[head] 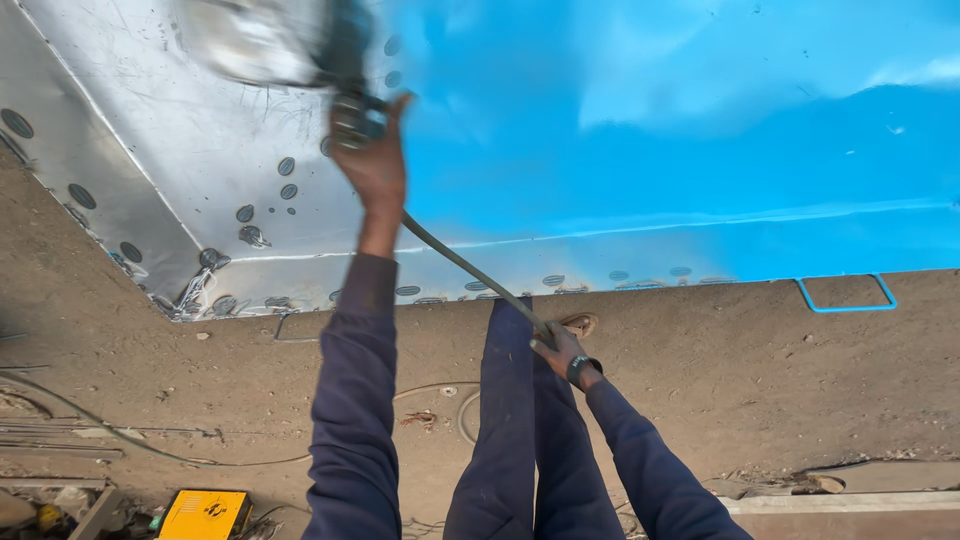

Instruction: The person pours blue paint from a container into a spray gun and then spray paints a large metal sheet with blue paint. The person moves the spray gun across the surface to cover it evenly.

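The left hand (375, 165) is gripping a spray gun (345, 75) raised against the metal tank (230, 150), mid-painting; the right hand (560, 350) is closed around its hose (460, 262). Next, bare steel needs covering.

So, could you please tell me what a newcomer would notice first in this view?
The big metal panel, half painted bright blue and half bare grey steel, fills the top. The left hand holds a blurred spray tool up against it, while the right hand holds the dark hose lower down.
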